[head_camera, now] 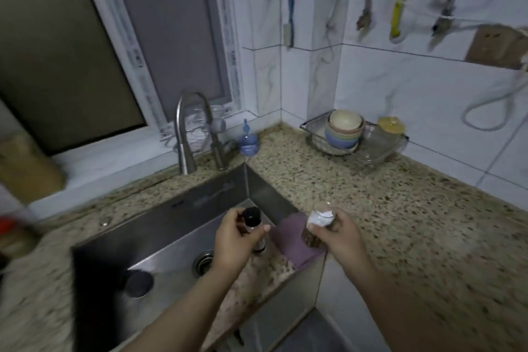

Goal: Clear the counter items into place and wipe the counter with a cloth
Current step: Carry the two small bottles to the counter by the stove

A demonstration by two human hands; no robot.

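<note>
My left hand (238, 237) grips a small clear bottle with a black cap (252, 217), held over the right corner of the steel sink (160, 226). My right hand (340, 233) holds a clear jar (317, 226) with a white label and dark contents at its lower end, tilted above the sink's right edge. A purple cloth (288, 237) lies draped over that edge, between and below my hands. The speckled granite counter (400, 223) stretches away to the right.
A curved faucet (188, 128) stands behind the sink, with a small blue bottle (248, 143) beside it. A wire rack (354, 140) in the back corner holds stacked bowls and a yellow-lidded jar. Utensils hang on the tiled wall. A sink stopper (137, 283) rests in the basin.
</note>
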